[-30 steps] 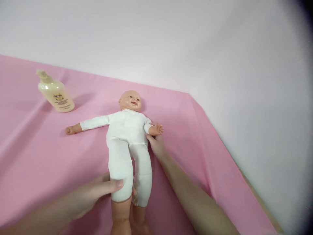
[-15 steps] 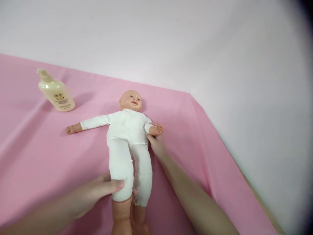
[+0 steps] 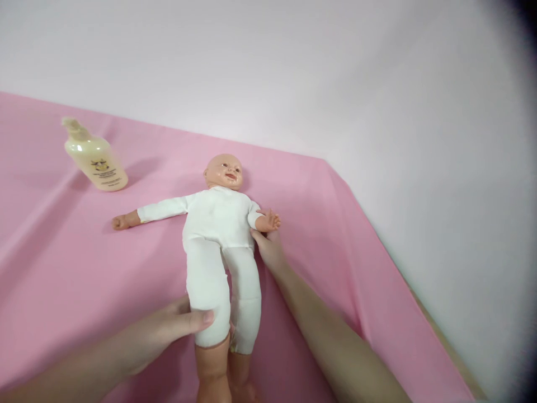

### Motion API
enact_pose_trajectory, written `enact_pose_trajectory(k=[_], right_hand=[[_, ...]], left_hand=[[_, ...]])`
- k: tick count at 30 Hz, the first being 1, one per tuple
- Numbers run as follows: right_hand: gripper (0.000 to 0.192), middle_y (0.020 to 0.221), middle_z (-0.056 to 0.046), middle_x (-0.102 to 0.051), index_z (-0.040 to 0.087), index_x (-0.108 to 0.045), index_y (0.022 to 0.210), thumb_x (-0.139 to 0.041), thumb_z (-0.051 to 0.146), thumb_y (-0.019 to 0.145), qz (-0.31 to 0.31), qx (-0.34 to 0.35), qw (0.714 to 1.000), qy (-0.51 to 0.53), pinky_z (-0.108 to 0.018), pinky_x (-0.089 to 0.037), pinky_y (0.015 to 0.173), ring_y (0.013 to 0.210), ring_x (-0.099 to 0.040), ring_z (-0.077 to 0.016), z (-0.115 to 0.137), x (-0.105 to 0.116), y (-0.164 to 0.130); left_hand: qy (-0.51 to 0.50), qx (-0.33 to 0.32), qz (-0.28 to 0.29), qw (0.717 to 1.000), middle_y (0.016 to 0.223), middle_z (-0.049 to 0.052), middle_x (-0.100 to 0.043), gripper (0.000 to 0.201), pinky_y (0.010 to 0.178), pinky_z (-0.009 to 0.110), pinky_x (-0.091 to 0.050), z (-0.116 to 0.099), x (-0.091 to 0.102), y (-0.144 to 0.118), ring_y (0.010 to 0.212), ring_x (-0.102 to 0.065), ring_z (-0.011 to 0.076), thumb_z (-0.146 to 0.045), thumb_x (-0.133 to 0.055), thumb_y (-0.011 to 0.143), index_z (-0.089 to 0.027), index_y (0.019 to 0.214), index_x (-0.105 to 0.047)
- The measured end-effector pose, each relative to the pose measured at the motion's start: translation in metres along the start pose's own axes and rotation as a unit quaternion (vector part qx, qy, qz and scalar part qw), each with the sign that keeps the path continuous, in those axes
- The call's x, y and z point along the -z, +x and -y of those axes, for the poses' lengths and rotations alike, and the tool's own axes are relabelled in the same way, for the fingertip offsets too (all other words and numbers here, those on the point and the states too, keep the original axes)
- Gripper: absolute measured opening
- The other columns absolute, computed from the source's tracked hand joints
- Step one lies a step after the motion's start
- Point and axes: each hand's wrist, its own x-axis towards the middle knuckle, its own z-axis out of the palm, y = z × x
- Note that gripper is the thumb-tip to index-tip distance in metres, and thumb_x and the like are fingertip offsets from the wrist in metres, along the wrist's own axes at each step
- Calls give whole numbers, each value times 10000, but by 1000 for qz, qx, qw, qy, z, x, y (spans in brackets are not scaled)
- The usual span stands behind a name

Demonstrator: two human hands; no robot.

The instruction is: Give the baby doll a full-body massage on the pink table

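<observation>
A baby doll (image 3: 220,218) with a white cloth body and bare plastic head, hands and feet lies on its back on a pink cloth (image 3: 142,268). My left hand (image 3: 178,322) is wrapped round the doll's lower leg on the left, thumb on top and the other fingers mostly hidden behind it. Beside the doll's waist on the right is my right hand (image 3: 271,246). Its thumb presses on the doll's side, while its fingers are hidden behind the doll's arm and body.
A pale yellow pump bottle (image 3: 98,162) with a printed label stands on the cloth at the upper left. Beyond the cloth's back and right edges rises a plain white wall (image 3: 268,67). A strip of the table edge (image 3: 448,347) shows at the lower right.
The doll's lower leg in my left hand has shifted slightly to the right. My right hand, the doll's upper body and the bottle look almost the same.
</observation>
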Motion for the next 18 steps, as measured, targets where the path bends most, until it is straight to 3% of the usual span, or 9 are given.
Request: enact_pose_trajectory(k=[6, 18], right_hand=[[507, 1290, -106, -618, 228, -538, 1270, -602, 261, 769, 4, 8, 1000, -7, -478, -376, 1169, 1267, -558, -269, -2, 1, 1], [517, 1327, -99, -618, 244, -541, 1275, -603, 252, 762, 0, 2, 1000, -3, -498, -382, 1170, 1276, -564, -275, -2, 1, 0]], left_hand=[[-8, -15, -5, 1000, 1251, 63, -717, 436, 1106, 473, -386, 5, 1, 1, 1283, -551, 355, -510, -660, 884, -223, 1212, -680], [-6, 7, -22, 1000, 1262, 119, -701, 565, 1141, 544, -338, -1, -2, -1, 1262, -560, 381, -572, -710, 815, -188, 1229, -685]])
